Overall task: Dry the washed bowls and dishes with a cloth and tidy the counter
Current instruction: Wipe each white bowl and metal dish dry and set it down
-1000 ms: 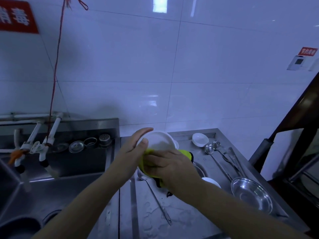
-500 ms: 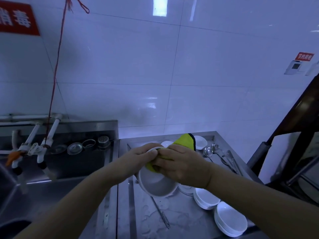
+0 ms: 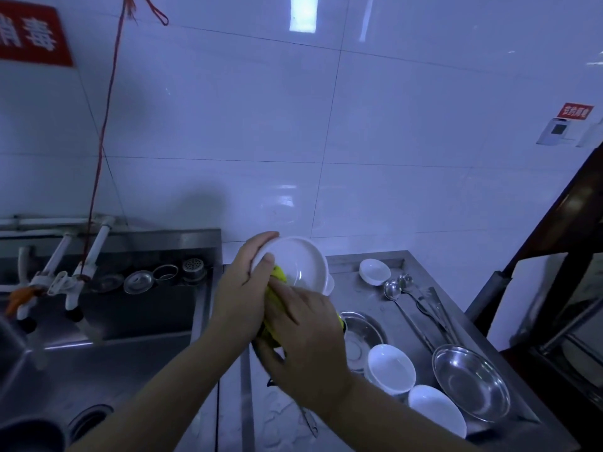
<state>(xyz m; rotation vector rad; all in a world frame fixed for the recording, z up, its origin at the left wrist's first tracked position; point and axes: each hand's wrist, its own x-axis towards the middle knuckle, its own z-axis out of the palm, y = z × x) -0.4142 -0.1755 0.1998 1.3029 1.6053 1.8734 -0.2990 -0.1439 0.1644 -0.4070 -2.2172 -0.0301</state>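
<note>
My left hand (image 3: 243, 295) grips the rim of a white bowl (image 3: 298, 264), held tilted above the steel counter (image 3: 385, 308) with its inside facing me. My right hand (image 3: 303, 331) holds a yellow cloth (image 3: 275, 300) bunched against the bowl's lower edge; most of the cloth is hidden under both hands. On the counter to the right stand two white bowls (image 3: 391, 368) (image 3: 435, 409), a small white dish (image 3: 374, 271) at the back, a steel plate (image 3: 362, 334) and a steel bowl (image 3: 470, 381).
Ladles and tongs (image 3: 421, 305) lie along the counter's right side. A sink (image 3: 98, 360) fills the left, with taps (image 3: 75, 278) and strainers (image 3: 163, 275) on its back ledge. A dark wooden frame (image 3: 554, 256) stands at the right. A spoon handle (image 3: 310, 425) shows below my right wrist.
The bowl was turned downward and low half a second ago; now it is raised and tilted with its inside toward me, the cloth at its lower edge. The view shifted.
</note>
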